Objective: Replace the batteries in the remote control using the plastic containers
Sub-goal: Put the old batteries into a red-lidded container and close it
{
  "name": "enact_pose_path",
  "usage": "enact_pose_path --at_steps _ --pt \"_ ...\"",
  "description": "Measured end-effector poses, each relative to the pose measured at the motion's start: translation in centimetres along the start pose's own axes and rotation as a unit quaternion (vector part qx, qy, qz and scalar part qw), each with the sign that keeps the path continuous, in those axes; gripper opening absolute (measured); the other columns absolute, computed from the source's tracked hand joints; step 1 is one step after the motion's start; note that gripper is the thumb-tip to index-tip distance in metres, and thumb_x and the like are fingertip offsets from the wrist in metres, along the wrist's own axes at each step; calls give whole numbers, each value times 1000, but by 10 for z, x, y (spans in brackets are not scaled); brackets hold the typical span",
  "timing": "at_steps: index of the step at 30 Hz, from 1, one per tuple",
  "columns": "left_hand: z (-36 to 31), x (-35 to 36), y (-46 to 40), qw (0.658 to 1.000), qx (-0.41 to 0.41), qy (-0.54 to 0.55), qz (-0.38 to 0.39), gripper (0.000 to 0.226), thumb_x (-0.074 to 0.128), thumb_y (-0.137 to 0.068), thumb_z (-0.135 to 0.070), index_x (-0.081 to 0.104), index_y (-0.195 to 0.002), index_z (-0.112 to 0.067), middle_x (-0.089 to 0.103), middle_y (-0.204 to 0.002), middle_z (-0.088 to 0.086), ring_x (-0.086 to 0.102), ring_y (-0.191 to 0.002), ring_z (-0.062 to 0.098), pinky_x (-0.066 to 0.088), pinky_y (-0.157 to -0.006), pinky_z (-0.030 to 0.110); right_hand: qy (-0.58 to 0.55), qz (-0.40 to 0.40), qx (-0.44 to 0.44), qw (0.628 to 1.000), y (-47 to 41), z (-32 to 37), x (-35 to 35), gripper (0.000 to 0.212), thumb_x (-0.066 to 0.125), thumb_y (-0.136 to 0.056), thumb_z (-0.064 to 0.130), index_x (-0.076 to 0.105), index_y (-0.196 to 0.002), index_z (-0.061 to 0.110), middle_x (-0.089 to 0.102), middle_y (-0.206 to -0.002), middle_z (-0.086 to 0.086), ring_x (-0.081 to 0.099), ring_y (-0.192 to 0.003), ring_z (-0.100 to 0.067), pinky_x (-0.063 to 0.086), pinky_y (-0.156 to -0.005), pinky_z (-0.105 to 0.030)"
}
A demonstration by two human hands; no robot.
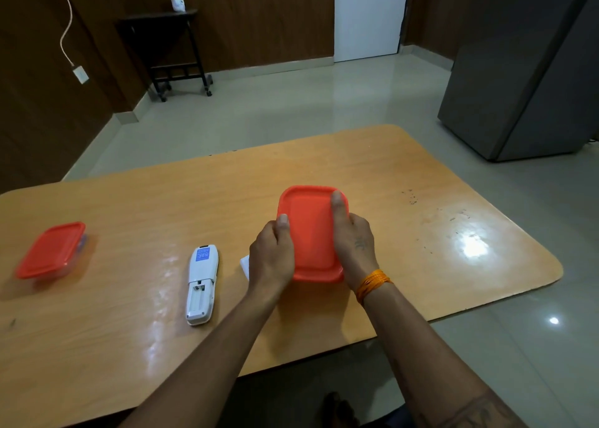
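I count two red-lidded plastic containers: one (311, 233) between my hands, one (51, 250) far left. One white remote (201, 284) (battery bay open, no batteries that I can see). One small white piece (245, 264) beside it.

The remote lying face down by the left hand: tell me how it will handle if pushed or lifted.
The remote looks like rigid plastic, so probably stiff. Its battery bay appears open and empty, so likely light. On the glossy table it may slide rather than roll.

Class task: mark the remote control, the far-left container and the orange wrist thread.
remote control (201, 285): head view, middle of its back.
far-left container (50, 249): head view, red lid centre.
orange wrist thread (372, 283): head view, band's middle.
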State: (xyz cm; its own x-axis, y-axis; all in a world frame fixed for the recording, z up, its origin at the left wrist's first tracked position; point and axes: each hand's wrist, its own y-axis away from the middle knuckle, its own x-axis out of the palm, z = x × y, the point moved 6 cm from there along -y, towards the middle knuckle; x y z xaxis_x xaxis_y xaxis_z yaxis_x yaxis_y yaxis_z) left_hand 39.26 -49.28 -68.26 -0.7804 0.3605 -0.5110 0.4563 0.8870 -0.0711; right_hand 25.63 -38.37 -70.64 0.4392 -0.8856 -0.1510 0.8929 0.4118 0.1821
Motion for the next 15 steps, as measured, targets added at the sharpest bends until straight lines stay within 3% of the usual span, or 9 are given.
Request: enact_pose_path --at_steps 3,5,7,9,15 --pt "5 -1 1 998 -27 50 30 64 32 -100 -66 66 -86 -14 70 -87 7 66 -87 33 54 -82 50 9 7 -16 1000 0 5 -5 76 27 -89 89 39 -57 21 45 -58 2 44 -61 -24 35 -63 -38" --pt "4 -3 -7 993 -70 82 49 84 27 -85 -86 71 -82 -14 74 -86 10 70 -86 35 58 -83 51 9 36 -20 999 2 4 0 79 24 -87 91 42 -60 19 46 -60 -2 46 -62 -23 36 -63 -39" --pt "-1 -5 -16 990 -82 93 61 88 24 -80 -94 65 -68 -16 70 -75 8 69 -76 33 57 -77 46 -10 54 -8 998 3 1 6 80 26 -86 92 49 -70 17 48 -66 -6 46 -64 -23 36 -63 -40" --pt "-8 -7 -21 993 -62 83 63 83 25 -87 -89 56 -59 -18 64 -66 6 61 -67 29 50 -70 40 -27 56 2 998 1 0 6 78 29 -89 89 50 -74 16 47 -68 -7 46 -66 -23 36 -64 -40" --pt "-3 -6 -21 995 -57 46 70 76 24 -100 -76 52 -59 -18 56 -62 3 53 -61 26 40 -63 35 -40 55 17 998 3 -6 7 75 36 -88 87 50 -77 14 46 -73 -12 45 -66 -24 35 -63 -40"
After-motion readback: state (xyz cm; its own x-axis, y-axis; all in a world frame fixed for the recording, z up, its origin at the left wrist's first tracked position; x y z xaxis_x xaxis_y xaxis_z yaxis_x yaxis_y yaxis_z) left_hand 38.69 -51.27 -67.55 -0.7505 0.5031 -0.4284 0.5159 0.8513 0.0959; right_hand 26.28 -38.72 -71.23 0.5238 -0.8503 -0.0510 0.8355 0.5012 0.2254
